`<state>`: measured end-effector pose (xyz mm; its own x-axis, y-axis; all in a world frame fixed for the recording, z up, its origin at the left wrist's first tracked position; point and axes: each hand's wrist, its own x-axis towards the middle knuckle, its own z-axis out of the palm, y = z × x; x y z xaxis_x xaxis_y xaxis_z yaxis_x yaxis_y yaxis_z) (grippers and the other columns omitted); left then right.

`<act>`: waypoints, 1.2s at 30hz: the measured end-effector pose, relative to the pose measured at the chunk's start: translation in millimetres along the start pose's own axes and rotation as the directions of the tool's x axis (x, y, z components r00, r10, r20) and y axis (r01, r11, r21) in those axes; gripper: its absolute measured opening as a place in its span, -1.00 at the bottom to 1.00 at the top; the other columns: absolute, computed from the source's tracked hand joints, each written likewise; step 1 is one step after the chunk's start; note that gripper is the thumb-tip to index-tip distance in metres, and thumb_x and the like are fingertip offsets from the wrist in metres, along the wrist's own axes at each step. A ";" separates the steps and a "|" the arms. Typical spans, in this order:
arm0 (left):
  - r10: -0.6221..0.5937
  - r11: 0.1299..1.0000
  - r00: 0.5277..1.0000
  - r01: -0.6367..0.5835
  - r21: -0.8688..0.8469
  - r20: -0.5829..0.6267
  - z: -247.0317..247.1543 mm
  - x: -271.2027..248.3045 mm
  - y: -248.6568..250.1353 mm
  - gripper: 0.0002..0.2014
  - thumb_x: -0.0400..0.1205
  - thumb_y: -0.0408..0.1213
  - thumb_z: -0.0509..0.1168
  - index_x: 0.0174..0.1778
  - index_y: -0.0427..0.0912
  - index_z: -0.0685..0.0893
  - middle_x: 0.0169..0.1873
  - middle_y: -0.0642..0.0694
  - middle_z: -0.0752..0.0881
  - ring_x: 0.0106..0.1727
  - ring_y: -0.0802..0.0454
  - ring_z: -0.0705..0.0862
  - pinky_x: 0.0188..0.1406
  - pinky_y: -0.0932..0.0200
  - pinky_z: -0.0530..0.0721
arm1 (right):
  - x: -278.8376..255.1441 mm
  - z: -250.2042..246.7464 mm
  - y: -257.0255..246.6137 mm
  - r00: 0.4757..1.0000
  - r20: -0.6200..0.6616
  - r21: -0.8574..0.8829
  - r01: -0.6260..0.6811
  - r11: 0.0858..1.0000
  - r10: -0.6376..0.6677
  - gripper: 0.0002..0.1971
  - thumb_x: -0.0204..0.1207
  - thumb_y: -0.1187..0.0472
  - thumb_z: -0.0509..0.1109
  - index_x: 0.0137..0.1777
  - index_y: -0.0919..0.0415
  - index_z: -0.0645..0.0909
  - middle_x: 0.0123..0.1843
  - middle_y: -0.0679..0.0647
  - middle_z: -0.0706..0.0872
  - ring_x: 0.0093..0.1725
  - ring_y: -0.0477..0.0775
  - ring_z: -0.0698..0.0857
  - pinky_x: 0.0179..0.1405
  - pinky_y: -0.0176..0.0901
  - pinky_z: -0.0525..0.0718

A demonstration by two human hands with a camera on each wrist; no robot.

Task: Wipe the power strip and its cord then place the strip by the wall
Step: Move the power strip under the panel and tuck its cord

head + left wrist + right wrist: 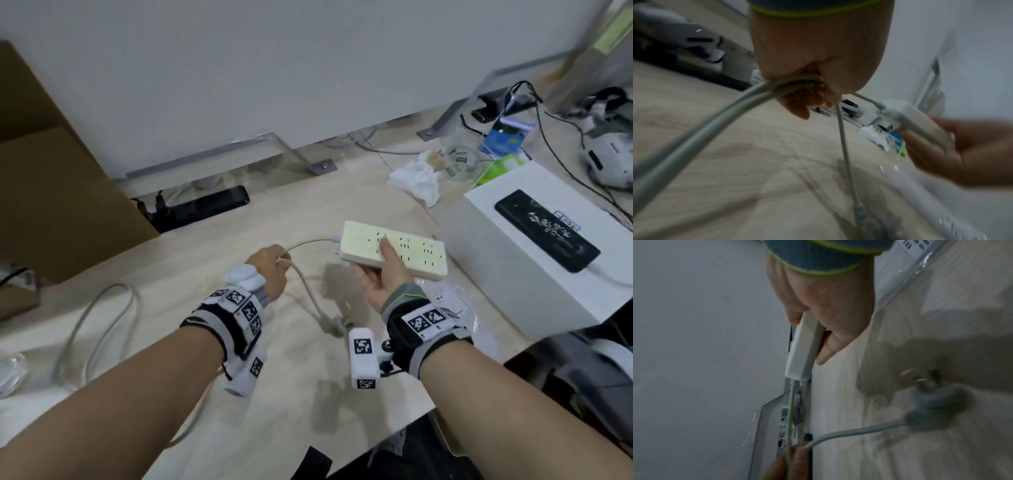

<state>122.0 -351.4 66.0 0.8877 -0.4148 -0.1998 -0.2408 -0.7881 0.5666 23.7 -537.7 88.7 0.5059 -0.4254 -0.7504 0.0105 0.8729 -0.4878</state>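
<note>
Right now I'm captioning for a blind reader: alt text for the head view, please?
Right hand holds a cream power strip above a wooden table; left hand grips its cord, plug dangling.

A cardboard box [51,178] leans at far left, a black power strip [202,205] lies along the wall's foot, crumpled tissue [416,180] sits mid-desk — and a white box [534,291] carries a black case [546,229] on top.
</note>
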 end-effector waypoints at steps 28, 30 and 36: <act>-0.019 0.949 1.000 0.018 0.316 -0.002 -31.8 50.0 5.1 -0.68 0.68 -0.30 0.18 0.35 -0.07 0.60 0.20 -0.26 0.69 0.19 -0.30 0.64 0.22 -0.05 0.59 | 48.4 -12.4 -22.3 0.935 0.290 -0.913 0.207 -0.352 -0.202 -0.11 0.03 -0.56 0.33 0.21 0.05 0.30 -0.03 0.03 0.58 -0.06 0.18 0.65 -0.20 -0.07 0.59; -0.121 0.946 0.989 0.141 0.291 -0.086 -30.6 52.1 16.1 -0.70 0.67 -0.30 0.17 0.28 -0.03 0.65 0.18 -0.20 0.74 0.18 -0.27 0.67 0.21 -0.02 0.62 | 61.9 -2.1 -47.9 0.955 0.220 -0.953 0.167 -0.254 -0.199 -0.12 0.11 -0.51 0.35 0.26 0.12 0.34 -0.07 0.03 0.57 -0.13 0.17 0.60 -0.25 -0.11 0.55; -0.321 0.858 0.945 0.316 0.405 -0.059 -52.5 41.8 -6.1 -0.40 0.49 -0.52 0.18 0.43 0.06 0.51 0.14 -0.01 0.75 0.13 -0.10 0.69 0.12 0.10 0.67 | 94.9 24.7 -68.9 0.986 0.036 -0.999 0.040 0.023 -0.165 0.13 0.08 -0.49 0.40 0.48 0.31 0.27 0.31 0.22 0.60 0.23 0.30 0.62 0.14 0.01 0.61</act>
<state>181.1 -340.0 96.2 0.9394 -0.1129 -0.3237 -0.0849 -0.9914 0.0995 92.3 -632.3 62.0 0.5278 -0.5545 -0.6433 -0.8411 -0.2357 -0.4869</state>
